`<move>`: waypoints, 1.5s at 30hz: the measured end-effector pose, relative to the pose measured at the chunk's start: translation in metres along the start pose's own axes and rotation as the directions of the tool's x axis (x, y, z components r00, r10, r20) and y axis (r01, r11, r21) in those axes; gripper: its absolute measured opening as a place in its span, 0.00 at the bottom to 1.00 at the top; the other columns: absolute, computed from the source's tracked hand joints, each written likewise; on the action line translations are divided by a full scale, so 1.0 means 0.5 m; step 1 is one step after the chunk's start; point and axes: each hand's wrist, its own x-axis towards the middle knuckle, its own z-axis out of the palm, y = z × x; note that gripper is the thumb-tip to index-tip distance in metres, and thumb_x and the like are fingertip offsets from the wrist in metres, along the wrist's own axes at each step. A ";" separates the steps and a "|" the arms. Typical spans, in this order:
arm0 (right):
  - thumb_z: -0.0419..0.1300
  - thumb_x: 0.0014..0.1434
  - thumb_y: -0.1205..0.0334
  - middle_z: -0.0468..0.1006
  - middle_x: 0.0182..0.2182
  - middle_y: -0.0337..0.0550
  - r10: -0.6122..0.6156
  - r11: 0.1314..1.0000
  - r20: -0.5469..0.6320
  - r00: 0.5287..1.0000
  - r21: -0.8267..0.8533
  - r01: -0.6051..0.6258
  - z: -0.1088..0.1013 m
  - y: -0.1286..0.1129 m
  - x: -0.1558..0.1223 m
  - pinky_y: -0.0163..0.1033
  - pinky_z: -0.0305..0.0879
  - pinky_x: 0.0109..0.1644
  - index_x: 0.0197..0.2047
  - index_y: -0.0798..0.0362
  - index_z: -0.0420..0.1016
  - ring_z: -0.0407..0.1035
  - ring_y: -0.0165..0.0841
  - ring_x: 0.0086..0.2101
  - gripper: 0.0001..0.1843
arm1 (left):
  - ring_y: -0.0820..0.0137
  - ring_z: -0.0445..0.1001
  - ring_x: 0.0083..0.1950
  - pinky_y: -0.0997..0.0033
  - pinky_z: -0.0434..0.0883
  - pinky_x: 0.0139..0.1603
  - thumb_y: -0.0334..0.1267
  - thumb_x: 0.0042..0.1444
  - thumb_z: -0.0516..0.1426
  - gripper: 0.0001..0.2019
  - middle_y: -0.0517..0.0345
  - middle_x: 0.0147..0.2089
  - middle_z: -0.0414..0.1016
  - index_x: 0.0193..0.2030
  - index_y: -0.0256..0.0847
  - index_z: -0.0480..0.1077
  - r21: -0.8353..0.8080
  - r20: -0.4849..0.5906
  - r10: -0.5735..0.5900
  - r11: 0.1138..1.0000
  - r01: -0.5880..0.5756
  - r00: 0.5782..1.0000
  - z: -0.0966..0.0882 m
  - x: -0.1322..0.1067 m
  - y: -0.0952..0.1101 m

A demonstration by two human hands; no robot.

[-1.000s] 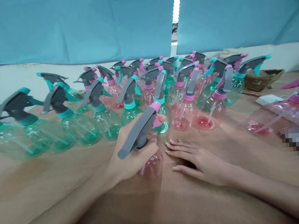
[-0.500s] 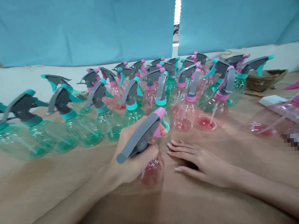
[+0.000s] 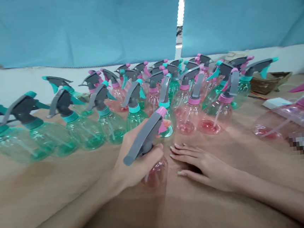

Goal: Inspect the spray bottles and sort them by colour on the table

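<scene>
My left hand (image 3: 137, 158) is wrapped round the neck of a pink spray bottle (image 3: 156, 174), with a finger by its pink trigger. The bottle's grey head and pink nozzle point away to the upper right, and the hand hides its collar. To the right, my right hand (image 3: 201, 161) lies palm down on the brown table (image 3: 203, 212), fingers stretched and holding nothing. Just beyond my hands stand a green spray bottle (image 3: 164, 109) and a pink-collared spray bottle (image 3: 188, 116).
Several green spray bottles (image 3: 89, 132) line up at the left, with more green and pink ones behind. Another pink spray bottle (image 3: 282, 116) stands at the right, by a white power strip (image 3: 276, 102) and a pixelated patch. A brown box (image 3: 269, 82) sits farther back, before a blue curtain (image 3: 93, 27).
My left hand and the pink spray bottle have shifted slightly to the right, and the sprayer head is tilted a little differently. My right hand has stayed still.
</scene>
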 end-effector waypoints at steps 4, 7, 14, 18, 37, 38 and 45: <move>0.53 0.67 0.48 0.62 0.65 0.44 -0.004 1.000 -0.006 1.000 -0.001 0.004 0.000 -0.001 0.001 0.51 0.53 0.68 0.66 0.51 0.63 0.53 0.39 0.65 0.28 | 0.73 0.66 0.29 0.73 0.73 0.39 0.34 0.48 0.52 0.16 0.65 0.30 0.67 0.45 0.42 0.70 -0.068 0.004 0.003 0.998 -0.003 1.000 0.008 0.000 -0.004; 0.54 0.67 0.49 0.63 0.65 0.44 -0.008 1.000 -0.016 1.000 0.010 0.008 0.000 -0.002 0.001 0.51 0.53 0.68 0.66 0.50 0.63 0.54 0.39 0.65 0.28 | 0.71 0.67 0.28 0.70 0.74 0.40 0.34 0.48 0.53 0.17 0.65 0.28 0.68 0.46 0.44 0.70 -0.063 -0.001 -0.014 0.998 0.014 1.000 0.009 0.000 -0.004; 0.54 0.67 0.48 0.64 0.65 0.45 -0.016 1.000 -0.025 1.000 0.024 0.016 0.000 -0.002 0.001 0.53 0.53 0.68 0.66 0.49 0.62 0.54 0.40 0.65 0.28 | 0.64 0.69 0.27 0.64 0.73 0.31 0.36 0.45 0.54 0.17 0.63 0.25 0.70 0.44 0.52 0.71 -0.011 -0.011 -0.001 1.000 0.001 1.000 0.007 -0.004 0.002; 0.54 0.67 0.49 0.63 0.65 0.45 -0.019 0.999 -0.030 0.999 0.035 0.020 0.000 -0.001 0.001 0.55 0.54 0.67 0.66 0.47 0.62 0.54 0.41 0.65 0.27 | 0.65 0.69 0.27 0.64 0.72 0.31 0.35 0.45 0.54 0.18 0.62 0.27 0.70 0.45 0.50 0.70 -0.007 0.004 0.006 1.000 -0.006 1.000 0.005 -0.003 0.003; 0.54 0.67 0.49 0.63 0.65 0.45 -0.016 0.999 -0.028 0.999 0.031 0.017 0.000 -0.002 0.001 0.54 0.55 0.67 0.66 0.48 0.62 0.54 0.41 0.65 0.27 | 0.66 0.66 0.26 0.61 0.74 0.39 0.33 0.42 0.56 0.21 0.62 0.29 0.70 0.46 0.53 0.71 -0.107 0.042 -0.005 0.994 0.010 0.999 0.005 -0.001 0.004; 0.54 0.67 0.49 0.63 0.65 0.45 -0.014 0.999 -0.027 1.000 0.029 0.015 -0.001 -0.003 0.001 0.54 0.55 0.67 0.66 0.48 0.62 0.55 0.41 0.65 0.27 | 0.67 0.65 0.25 0.61 0.74 0.40 0.33 0.42 0.56 0.22 0.63 0.28 0.69 0.47 0.52 0.71 -0.106 0.048 -0.012 0.994 0.017 0.999 0.005 -0.001 0.005; 0.54 0.67 0.49 0.64 0.64 0.44 -0.019 0.999 -0.044 0.999 0.049 0.021 -0.001 -0.003 0.001 0.55 0.54 0.67 0.66 0.46 0.62 0.55 0.42 0.65 0.27 | 0.65 0.67 0.27 0.60 0.75 0.44 0.32 0.43 0.55 0.25 0.64 0.26 0.68 0.50 0.55 0.71 -0.098 0.060 -0.012 0.995 0.017 0.998 0.003 0.001 0.007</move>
